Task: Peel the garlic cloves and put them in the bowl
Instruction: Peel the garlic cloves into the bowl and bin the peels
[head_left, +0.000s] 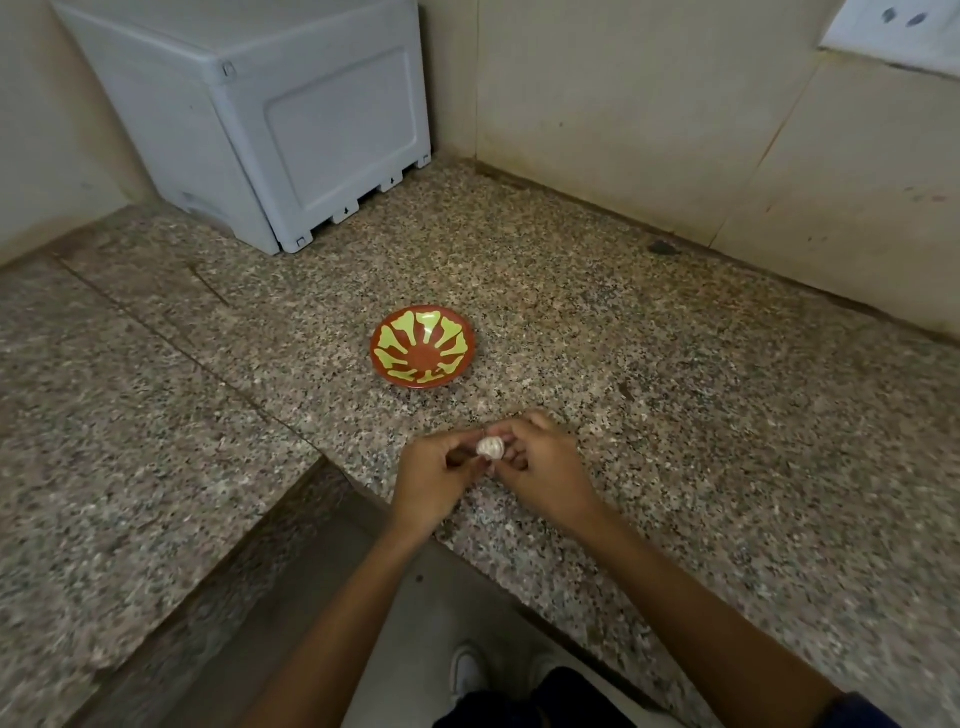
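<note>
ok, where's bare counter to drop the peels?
Bare granite counter lies right of the red and yellow bowl out to the wall, and left of the bowl, in front of the grey plastic box. It is tight only at the front edge, where left hand and right hand hold the garlic.

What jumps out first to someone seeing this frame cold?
The red bowl with yellow-green petal markings sits alone and empty mid-counter on the speckled granite worktop. Just in front of it, near the counter's edge, the left hand and right hand share a grip on a small whitish garlic bulb. A large pale grey plastic box fills the back-left corner.
</note>
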